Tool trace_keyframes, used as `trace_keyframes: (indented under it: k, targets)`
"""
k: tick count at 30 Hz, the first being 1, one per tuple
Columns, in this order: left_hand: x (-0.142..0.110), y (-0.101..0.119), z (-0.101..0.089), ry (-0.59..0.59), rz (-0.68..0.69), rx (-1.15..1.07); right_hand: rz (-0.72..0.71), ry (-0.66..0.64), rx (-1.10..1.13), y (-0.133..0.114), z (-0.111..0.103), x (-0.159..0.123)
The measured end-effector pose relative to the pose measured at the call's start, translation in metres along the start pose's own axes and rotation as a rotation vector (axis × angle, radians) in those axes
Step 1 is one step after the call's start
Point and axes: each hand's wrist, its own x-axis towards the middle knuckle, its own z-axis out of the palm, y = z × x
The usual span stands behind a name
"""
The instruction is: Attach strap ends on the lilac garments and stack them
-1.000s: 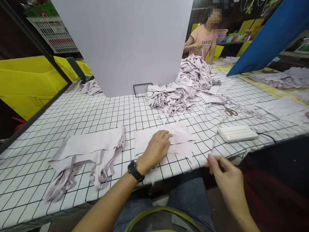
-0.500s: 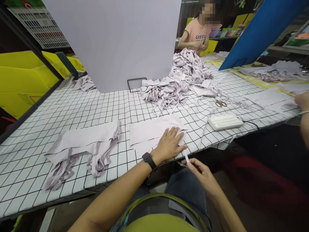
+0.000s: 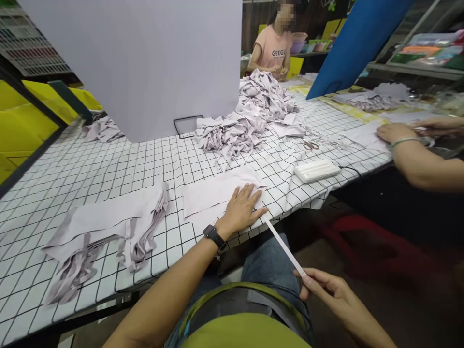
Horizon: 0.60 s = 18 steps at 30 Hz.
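My left hand (image 3: 242, 209) lies flat with spread fingers on a pale pinkish fabric piece (image 3: 206, 193) at the table's front edge. From beside its thumb a narrow pale fabric strap (image 3: 283, 245) runs taut, down and to the right. The lower end of that strap is pinched between the thumb and fingers of my right hand (image 3: 322, 286), which is off the table above my lap. Left of the fabric piece sits a stack of similar pieces (image 3: 108, 212), with straps hanging toward the front edge.
A white box-shaped device (image 3: 317, 170) with a black cable and scissors (image 3: 311, 145) lie to the right. Behind is a fabric heap (image 3: 235, 133) beside a large grey panel (image 3: 145, 63). A co-worker's hands (image 3: 398, 133) handle fabric at right; another person (image 3: 273, 50) sits at the back.
My right hand has moved down and right, drawing out a longer length of strap. My left hand stays flat on the fabric. The view has turned right, showing more of the co-worker's hands.
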Motion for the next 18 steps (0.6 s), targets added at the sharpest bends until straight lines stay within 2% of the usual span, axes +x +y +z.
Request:
trace_keyframes:
  k: [4, 8, 13, 16, 18]
  targets:
    - [0.000, 0.001, -0.003, -0.005, -0.004, -0.001, 0.036, -0.003, 0.098, 0.002, -0.007, -0.017]
    - [0.001, 0.001, -0.004, 0.020, -0.005, -0.015, 0.077, 0.062, 0.202, 0.006, -0.014, -0.034]
    - [0.001, 0.001, -0.002, 0.028, -0.014, -0.055, 0.062, 0.073, 0.590, -0.008, -0.015, -0.032]
    - [-0.005, 0.010, -0.008, 0.148, 0.020, -0.151, 0.026, 0.017, 0.765, -0.027, -0.012, -0.016]
    - [-0.015, 0.022, -0.017, 0.262, 0.056, -0.288, -0.003, -0.010, 0.742, -0.038, -0.009, -0.002]
